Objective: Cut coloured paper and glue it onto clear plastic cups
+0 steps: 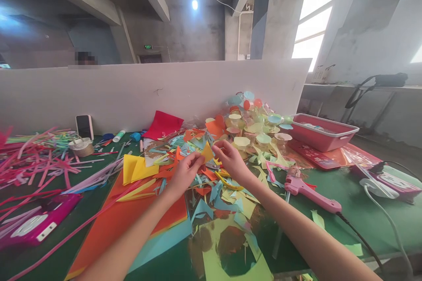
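Both hands meet above a heap of coloured paper scraps (217, 193) in the middle of the green table (336, 193). My left hand (184, 173) pinches a small yellow paper piece (207, 152) by its lower left edge. My right hand (231, 158) has its fingers curled and closed at the right side of the same yellow piece, touching it. Under my left forearm lie large orange and light blue sheets (125, 224). A yellow folded sheet (136, 169) rests just left of my left hand.
A pink glue gun (310, 191) with a black cord lies right of my right arm. Behind it stands a pink tray (321, 131), and beside that a pile of small pastel cups (253, 123). Pink strips (36, 158), a phone (84, 126) and a white partition (132, 92) are to the left and behind.
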Available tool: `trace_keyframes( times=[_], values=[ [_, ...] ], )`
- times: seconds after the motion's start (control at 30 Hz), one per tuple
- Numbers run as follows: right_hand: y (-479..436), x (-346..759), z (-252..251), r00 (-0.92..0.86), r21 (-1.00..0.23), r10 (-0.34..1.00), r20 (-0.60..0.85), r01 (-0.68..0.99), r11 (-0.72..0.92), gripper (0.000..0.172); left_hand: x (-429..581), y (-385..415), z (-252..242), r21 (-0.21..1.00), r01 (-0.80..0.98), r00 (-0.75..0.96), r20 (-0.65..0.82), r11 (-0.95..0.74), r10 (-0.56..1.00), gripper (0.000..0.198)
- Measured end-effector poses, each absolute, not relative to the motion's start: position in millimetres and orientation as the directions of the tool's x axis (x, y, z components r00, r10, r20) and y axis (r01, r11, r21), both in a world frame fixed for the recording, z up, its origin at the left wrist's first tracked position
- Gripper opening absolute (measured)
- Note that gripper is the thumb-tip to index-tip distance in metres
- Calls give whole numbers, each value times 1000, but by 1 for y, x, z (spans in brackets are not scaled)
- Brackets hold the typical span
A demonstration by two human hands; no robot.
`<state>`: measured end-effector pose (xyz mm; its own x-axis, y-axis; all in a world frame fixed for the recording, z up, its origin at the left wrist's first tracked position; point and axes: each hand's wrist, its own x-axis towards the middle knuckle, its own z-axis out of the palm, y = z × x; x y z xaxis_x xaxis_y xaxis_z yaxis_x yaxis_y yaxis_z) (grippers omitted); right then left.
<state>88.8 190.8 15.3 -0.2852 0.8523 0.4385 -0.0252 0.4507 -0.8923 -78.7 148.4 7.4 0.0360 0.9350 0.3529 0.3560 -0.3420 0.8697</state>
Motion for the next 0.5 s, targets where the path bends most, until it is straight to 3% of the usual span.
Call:
trace_keyframes(
  times=[0.2,0.5],
  values=[
    [189,90,12,-410,-817,757,509,47,575,32,-79,145,17,864,346,-19,396,-365,918,32],
    [189,92,18,-421,-826,763,490,56,561,32,-79,144,17,865,349,-63,406,-361,912,31]
  ],
)
